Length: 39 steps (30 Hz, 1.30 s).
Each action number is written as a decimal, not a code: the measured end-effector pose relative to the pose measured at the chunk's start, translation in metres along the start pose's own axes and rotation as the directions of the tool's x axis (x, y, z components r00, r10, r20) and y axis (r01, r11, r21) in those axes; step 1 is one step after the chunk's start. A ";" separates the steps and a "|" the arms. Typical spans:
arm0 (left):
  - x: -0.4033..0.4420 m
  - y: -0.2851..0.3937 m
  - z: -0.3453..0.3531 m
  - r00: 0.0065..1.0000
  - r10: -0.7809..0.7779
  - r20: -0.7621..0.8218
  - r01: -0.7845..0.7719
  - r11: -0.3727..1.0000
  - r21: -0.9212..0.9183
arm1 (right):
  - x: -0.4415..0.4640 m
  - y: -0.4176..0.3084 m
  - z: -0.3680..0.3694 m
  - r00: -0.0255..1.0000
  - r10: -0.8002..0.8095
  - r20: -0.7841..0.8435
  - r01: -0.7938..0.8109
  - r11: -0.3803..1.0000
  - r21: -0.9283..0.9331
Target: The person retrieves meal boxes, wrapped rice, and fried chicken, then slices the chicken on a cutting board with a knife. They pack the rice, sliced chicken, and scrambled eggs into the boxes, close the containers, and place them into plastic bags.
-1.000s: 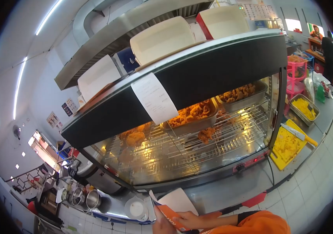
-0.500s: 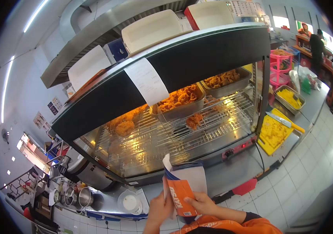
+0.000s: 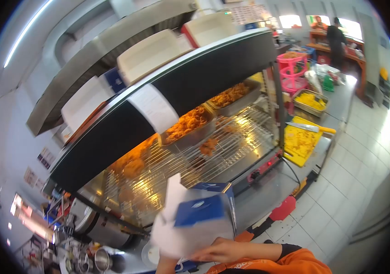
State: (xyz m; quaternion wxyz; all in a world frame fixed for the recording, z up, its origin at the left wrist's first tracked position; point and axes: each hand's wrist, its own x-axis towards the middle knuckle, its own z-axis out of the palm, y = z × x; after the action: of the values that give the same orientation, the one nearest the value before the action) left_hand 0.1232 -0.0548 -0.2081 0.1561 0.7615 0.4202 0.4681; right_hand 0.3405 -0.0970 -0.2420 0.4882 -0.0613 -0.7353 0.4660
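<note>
A paper takeaway box (image 3: 199, 212), white inside with blue flaps, stands partly unfolded in front of me, its near side smeared by motion. My right hand (image 3: 220, 250) grips its lower edge, fingers closed against the card. At the box's lower left, my left hand (image 3: 166, 264) holds it from behind; the card hides most of those fingers. Just beyond the box is a glass food warmer (image 3: 167, 96) with wire racks. Inside sit fried chicken pieces (image 3: 133, 168) and metal trays of fried food (image 3: 188, 123).
A yellow cutting board (image 3: 300, 144) with a knife (image 3: 304, 127) lies on the right counter, near a tray of yellow food (image 3: 310, 100) and pink baskets (image 3: 291, 68). White trays (image 3: 147, 55) sit atop the warmer. Metal bowls (image 3: 102, 259) stand lower left. A person (image 3: 336, 43) stands far right.
The box was a folded flat shape with its orange side showing; now it is opened out, showing white and blue. My right hand has shifted to its lower edge. The view has turned right.
</note>
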 end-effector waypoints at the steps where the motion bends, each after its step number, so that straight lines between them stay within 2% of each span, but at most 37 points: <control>1: 0.007 -0.011 -0.002 1.000 0.015 -0.005 -0.015 0.997 -0.076 | -0.001 0.003 0.010 0.997 -0.079 0.024 0.079 0.997 -0.015; 2: 0.014 -0.021 -0.003 1.000 0.027 -0.009 -0.028 0.988 -0.153 | -0.003 0.004 0.015 0.987 -0.155 0.050 0.156 0.987 -0.033; 3: 0.026 -0.020 0.000 0.999 0.036 -0.013 -0.038 0.973 -0.226 | -0.005 -0.002 0.013 0.989 -0.042 0.144 0.048 0.998 -0.039; 5: 0.054 0.003 -0.001 0.980 -0.090 -0.180 0.060 0.985 -0.165 | -0.008 -0.011 0.013 0.996 -0.085 0.012 0.085 0.969 -0.233; 6: 0.078 0.034 -0.004 0.928 -0.151 -0.340 0.080 0.974 -0.213 | -0.009 -0.014 0.011 0.993 -0.112 -0.038 0.093 0.939 -0.331; 7: 0.102 0.066 -0.007 0.848 -0.207 -0.489 0.082 0.961 -0.265 | -0.016 -0.012 0.009 0.999 0.040 -0.008 -0.040 0.940 -0.339; 8: 0.121 0.071 -0.028 0.873 -0.094 -0.478 0.008 0.984 -0.179 | -0.021 -0.013 0.008 0.999 0.023 -0.028 -0.032 0.923 -0.383; 10: 0.168 0.126 -0.029 0.740 -0.022 -0.672 -0.295 0.888 -0.354 | -0.027 -0.015 0.006 0.998 -0.021 -0.055 -0.007 0.885 -0.466; 12: 0.213 0.135 -0.062 0.576 0.199 -0.793 -0.291 0.956 0.029 | -0.041 0.008 0.006 0.966 0.089 -0.243 -0.181 0.904 -0.386; 13: 0.235 0.141 -0.076 0.549 0.188 -0.815 -0.363 0.931 -0.029 | -0.047 0.015 0.008 0.931 0.147 -0.335 -0.261 0.908 -0.327; 16: 0.295 0.117 -0.123 0.491 0.177 -0.853 -0.495 0.863 -0.106 | -0.049 -0.004 0.010 0.840 0.101 -0.533 -0.211 0.966 -0.150; 17: 0.312 0.103 -0.137 0.473 0.181 -0.863 -0.525 0.844 -0.111 | -0.053 -0.003 0.005 0.820 0.285 -0.496 -0.351 0.935 -0.044; 20: 0.335 0.062 -0.159 0.467 0.207 -0.859 -0.521 0.850 -0.079 | -0.054 -0.028 -0.002 0.709 0.297 -0.640 -0.413 0.910 -0.035; 21: 0.335 0.056 -0.160 0.478 0.188 -0.858 -0.512 0.853 -0.098 | -0.054 -0.033 -0.006 0.643 0.371 -0.670 -0.448 0.892 0.063; 23: 0.334 0.049 -0.149 0.527 0.047 -0.849 -0.474 0.845 -0.248 | -0.059 -0.037 -0.016 0.570 0.391 -0.722 -0.504 0.861 0.068; 24: 0.330 0.056 -0.142 0.600 -0.037 -0.799 -0.512 0.750 -0.419 | -0.062 -0.035 -0.020 0.529 0.393 -0.752 -0.533 0.844 0.066; 25: 0.326 0.062 -0.135 0.664 -0.119 -0.738 -0.526 0.626 -0.575 | -0.064 -0.030 -0.020 0.500 0.389 -0.773 -0.440 0.884 0.160; 27: 0.331 0.011 -0.160 0.638 0.105 -0.763 -0.531 0.777 -0.337 | -0.069 -0.018 -0.020 0.429 0.396 -0.812 -0.227 0.917 0.327; 29: 0.319 0.003 -0.150 0.571 0.273 -0.774 -0.543 0.833 -0.107 | -0.073 -0.013 -0.022 0.383 0.358 -0.852 -0.181 0.933 0.310; 31: 0.259 0.064 -0.084 0.452 0.400 -0.797 -0.555 0.826 0.100 | -0.074 -0.006 -0.024 0.353 0.339 -0.872 -0.182 0.939 0.292; 33: 0.207 0.084 -0.007 0.458 0.483 -0.747 -0.244 0.876 0.416 | -0.074 0.000 -0.027 0.347 0.336 -0.876 -0.227 0.936 0.270; 34: 0.159 0.090 0.025 0.810 0.458 -0.367 -0.366 0.883 0.295 | -0.076 0.009 -0.029 0.359 0.345 -0.868 -0.242 0.932 0.270; 35: 0.112 0.097 0.057 0.944 0.311 0.111 -0.324 0.936 0.136 | -0.078 0.023 -0.027 0.369 0.350 -0.861 -0.253 0.929 0.269; 36: 0.086 0.070 0.081 0.845 0.248 0.474 -0.270 0.962 -0.023 | -0.079 0.032 -0.026 0.374 0.357 -0.856 -0.263 0.926 0.272; 37: 0.062 0.069 0.106 0.746 0.069 0.662 0.098 0.972 -0.211 | -0.078 0.029 -0.026 0.399 0.383 -0.833 -0.314 0.911 0.269; 38: 0.046 0.049 0.125 0.699 0.031 0.715 0.059 0.993 -0.101 | -0.077 0.021 -0.029 0.423 0.409 -0.808 -0.367 0.893 0.260; 39: 0.035 0.039 0.137 0.695 -0.002 0.719 0.124 0.985 -0.117 | -0.076 0.016 -0.032 0.447 0.436 -0.781 -0.419 0.874 0.248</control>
State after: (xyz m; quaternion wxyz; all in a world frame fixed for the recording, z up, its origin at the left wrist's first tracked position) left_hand 0.2656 -0.0292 -0.2338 0.3823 0.8540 0.3142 0.1607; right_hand 0.3984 -0.1096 -0.3016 0.6384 -0.4478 -0.3801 0.4974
